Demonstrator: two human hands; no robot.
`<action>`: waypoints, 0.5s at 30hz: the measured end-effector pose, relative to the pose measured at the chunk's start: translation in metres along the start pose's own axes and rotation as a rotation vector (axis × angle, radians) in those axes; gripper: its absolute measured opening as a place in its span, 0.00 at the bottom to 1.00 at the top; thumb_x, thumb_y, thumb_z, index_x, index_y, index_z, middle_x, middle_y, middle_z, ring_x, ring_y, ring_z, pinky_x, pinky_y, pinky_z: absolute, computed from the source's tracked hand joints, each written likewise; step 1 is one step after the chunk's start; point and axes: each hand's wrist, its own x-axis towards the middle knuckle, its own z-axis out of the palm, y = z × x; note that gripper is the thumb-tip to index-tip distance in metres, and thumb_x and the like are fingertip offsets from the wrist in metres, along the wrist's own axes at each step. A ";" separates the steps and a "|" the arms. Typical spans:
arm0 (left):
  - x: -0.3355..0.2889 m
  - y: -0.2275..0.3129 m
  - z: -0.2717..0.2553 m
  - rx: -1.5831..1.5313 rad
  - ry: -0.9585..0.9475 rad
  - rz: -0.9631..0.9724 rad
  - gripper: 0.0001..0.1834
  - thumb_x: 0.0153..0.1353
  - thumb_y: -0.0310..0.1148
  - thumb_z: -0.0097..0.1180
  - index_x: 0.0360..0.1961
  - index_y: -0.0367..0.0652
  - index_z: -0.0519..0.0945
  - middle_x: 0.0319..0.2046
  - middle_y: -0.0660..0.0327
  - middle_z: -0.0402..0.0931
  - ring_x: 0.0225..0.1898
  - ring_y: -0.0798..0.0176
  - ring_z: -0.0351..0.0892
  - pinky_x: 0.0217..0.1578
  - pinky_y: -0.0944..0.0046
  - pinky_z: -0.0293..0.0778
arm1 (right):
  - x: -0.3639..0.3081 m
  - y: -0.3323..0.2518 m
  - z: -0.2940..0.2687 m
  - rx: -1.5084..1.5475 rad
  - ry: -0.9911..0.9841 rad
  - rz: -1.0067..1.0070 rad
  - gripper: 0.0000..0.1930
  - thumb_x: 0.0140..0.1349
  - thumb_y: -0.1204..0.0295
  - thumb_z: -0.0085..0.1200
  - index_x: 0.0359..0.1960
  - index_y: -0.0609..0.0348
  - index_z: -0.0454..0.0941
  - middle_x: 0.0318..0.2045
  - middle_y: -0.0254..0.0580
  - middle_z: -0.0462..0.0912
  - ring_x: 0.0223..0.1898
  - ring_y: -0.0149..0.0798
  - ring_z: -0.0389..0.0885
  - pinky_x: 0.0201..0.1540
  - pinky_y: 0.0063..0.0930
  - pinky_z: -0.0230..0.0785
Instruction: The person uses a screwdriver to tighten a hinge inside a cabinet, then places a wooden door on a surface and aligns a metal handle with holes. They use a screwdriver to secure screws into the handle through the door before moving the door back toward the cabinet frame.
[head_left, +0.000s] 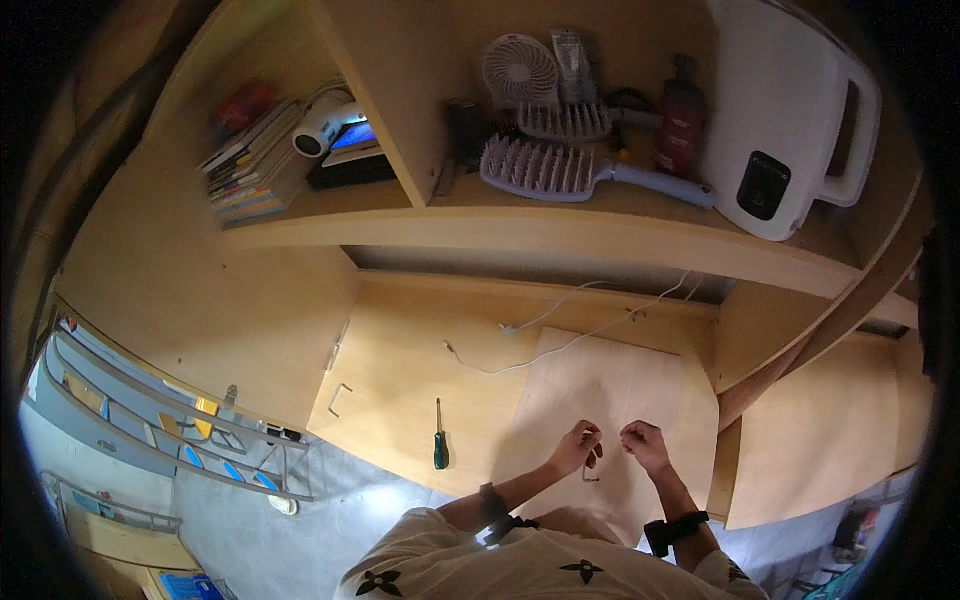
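so the small bent metal piece is right below the left hand, on the person's side of it, over the pale board. can't really tell if it's touching the fingers or just lying there. the right hand is a bit off to the right of it, also over the board

as for edges, the board sits on the desk with its right side running close to the desk's right end, and the person's body hides most of its near edge. there's a decent stretch of bare wood left of the board, then a green-handled screwdriver with its tip pointing away from the person, and a metal handle further left near the desk's front edge. a white cable loops over the far part of the board, well away from the hands, and the shelf hangs over the back

hands are near each other with a gap between. left has its fingers bent, with the lower ones in shadow, right is curled with fingertips drawn in toward the left. whether either is gripping something small, I can't tell
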 end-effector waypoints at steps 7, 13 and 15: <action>0.006 -0.034 -0.006 -0.691 0.127 -0.299 0.14 0.63 0.36 0.51 0.46 0.42 0.67 0.25 0.63 0.68 0.23 0.67 0.65 0.27 0.65 0.67 | 0.005 0.048 0.021 0.287 -0.411 0.675 0.15 0.60 0.61 0.44 0.21 0.58 0.73 0.17 0.34 0.72 0.16 0.28 0.66 0.19 0.22 0.56; 0.002 -0.035 -0.009 -0.831 0.249 -0.183 0.13 0.64 0.37 0.50 0.45 0.43 0.67 0.25 0.64 0.65 0.24 0.66 0.64 0.26 0.65 0.64 | -0.004 0.003 0.043 0.267 -0.557 0.592 0.22 0.65 0.52 0.41 0.19 0.55 0.70 0.13 0.27 0.65 0.13 0.24 0.55 0.17 0.21 0.46; -0.001 -0.037 -0.010 -0.858 0.264 -0.131 0.12 0.64 0.36 0.49 0.44 0.42 0.67 0.24 0.64 0.65 0.24 0.66 0.63 0.26 0.65 0.64 | -0.005 -0.008 0.044 0.111 -0.584 0.559 0.22 0.63 0.52 0.43 0.20 0.56 0.72 0.15 0.27 0.68 0.13 0.22 0.54 0.16 0.19 0.44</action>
